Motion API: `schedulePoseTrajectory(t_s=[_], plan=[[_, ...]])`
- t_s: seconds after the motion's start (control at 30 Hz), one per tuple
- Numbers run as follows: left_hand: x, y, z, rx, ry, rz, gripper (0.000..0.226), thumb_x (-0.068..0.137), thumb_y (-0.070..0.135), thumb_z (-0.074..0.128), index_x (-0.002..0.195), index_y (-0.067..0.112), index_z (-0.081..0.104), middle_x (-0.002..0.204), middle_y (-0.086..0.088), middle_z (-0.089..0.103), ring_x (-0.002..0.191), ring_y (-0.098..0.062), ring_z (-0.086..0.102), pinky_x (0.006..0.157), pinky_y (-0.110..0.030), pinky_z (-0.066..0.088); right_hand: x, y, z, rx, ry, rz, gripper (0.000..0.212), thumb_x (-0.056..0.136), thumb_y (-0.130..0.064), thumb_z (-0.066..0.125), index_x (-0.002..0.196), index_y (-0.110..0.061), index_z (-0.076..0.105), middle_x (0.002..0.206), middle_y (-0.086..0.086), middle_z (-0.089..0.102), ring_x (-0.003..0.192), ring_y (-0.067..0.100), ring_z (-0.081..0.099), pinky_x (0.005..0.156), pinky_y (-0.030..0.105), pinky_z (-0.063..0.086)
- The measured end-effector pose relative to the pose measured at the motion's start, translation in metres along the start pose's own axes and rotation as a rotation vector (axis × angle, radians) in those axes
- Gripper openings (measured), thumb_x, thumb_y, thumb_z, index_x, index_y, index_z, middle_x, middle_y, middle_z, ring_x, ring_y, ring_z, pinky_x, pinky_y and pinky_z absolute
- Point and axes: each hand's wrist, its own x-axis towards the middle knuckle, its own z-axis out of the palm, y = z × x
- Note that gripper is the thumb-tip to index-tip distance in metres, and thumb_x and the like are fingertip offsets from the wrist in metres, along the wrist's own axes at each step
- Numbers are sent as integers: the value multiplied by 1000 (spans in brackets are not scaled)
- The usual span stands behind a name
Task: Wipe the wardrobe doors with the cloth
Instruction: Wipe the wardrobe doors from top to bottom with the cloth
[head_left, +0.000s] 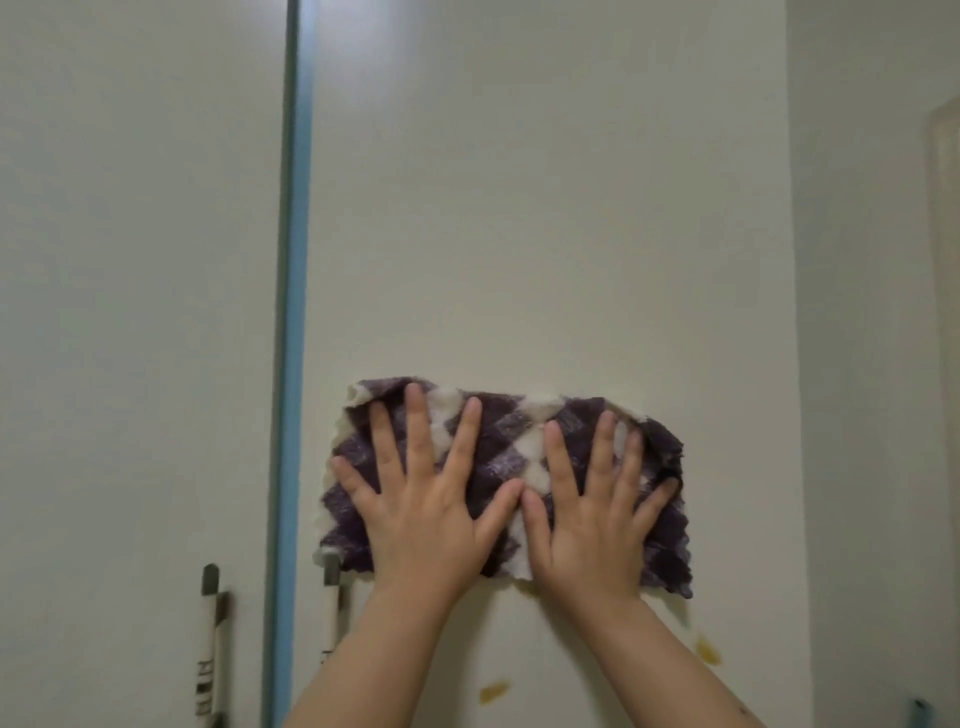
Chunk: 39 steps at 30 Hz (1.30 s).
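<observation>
My left hand (421, 514) and right hand (597, 519) both press flat on the cloth (498, 431), side by side, thumbs nearly touching at the middle. Neither grip is closed round anything: the fingers are straight and spread wide, palms holding the cloth against the right door (545, 208) of the wardrobe. The cloth is purple with white zigzags (a fluffy one, wavy at the edges) and lies spread out wide. Its lower left corner overlaps the top of that door's handle (331, 597). A blue strip (293, 312) runs upright between this door and the left door (140, 260), which carries a second handle (210, 649). Below the cloth, two yellowish smears mark the right door, one between my forearms (493, 692) and one just right of my right forearm (707, 649).
</observation>
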Motion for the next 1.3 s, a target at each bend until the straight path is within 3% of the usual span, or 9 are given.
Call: schedulePoseTrajectory(t_s=[0.17,0.33,0.43,0.57,0.7,0.93,1.07,1.17,1.3], plan=[[-1,-12,-5,-53,-40,-141,70,84,71,13,145,37,16,157,-6,2,142,-30,-5,101,-68,-2,1,-33,4,-17,11,-59,63,89,-46,31,148,-33,12,153,16,16,138,41,17,99,71,10],[-13,-14,1,-34,-25,-105,70,85,71,8,145,35,16,156,-9,5,142,-35,3,103,-66,-3,-4,-25,4,-32,22,-143,63,87,-47,36,147,-31,22,153,13,18,139,37,17,100,71,11],[-40,-13,11,-3,-8,-47,68,87,70,11,147,35,12,158,-7,-6,144,-33,-1,107,-63,-6,-29,-11,9,-17,16,-201,68,85,-47,39,148,-32,18,157,8,8,142,34,10,103,69,5],[-91,-12,23,15,-30,56,68,88,68,15,147,34,11,158,-6,-9,144,-30,-5,111,-58,-2,-81,10,15,-13,-50,-203,69,87,-49,35,149,-34,8,158,3,-7,144,29,-2,104,68,1],[-163,-5,37,36,-89,-2,67,89,65,14,147,33,6,158,-8,-8,144,-33,-5,106,-65,-1,-139,28,17,-38,-165,-213,57,95,-53,12,149,-34,4,158,5,-7,144,29,-5,104,67,2],[-227,-1,37,5,-206,-70,71,87,69,12,148,33,2,157,-9,-12,143,-35,-9,103,-68,1,-204,46,7,-63,-303,-184,58,96,-54,15,149,-33,6,158,5,-5,133,35,25,102,65,13],[-221,2,34,-12,-208,-91,71,87,69,13,148,33,0,156,-9,-16,143,-35,-12,103,-69,-1,-189,44,3,-31,-289,-145,55,96,-56,13,148,-38,5,158,2,-8,145,27,-2,103,66,12],[-192,9,30,-32,-150,-122,74,86,71,16,147,34,1,156,-10,-19,142,-37,-12,100,-74,4,-160,41,4,16,-235,-88,53,96,-56,14,146,-42,7,158,3,-10,144,28,-6,104,66,7],[-107,23,19,-50,-60,-105,76,82,75,25,146,34,17,153,-22,15,138,-43,11,99,-73,13,-85,38,3,27,-141,-39,51,95,-57,19,143,-41,21,154,14,15,140,37,7,99,73,6]])
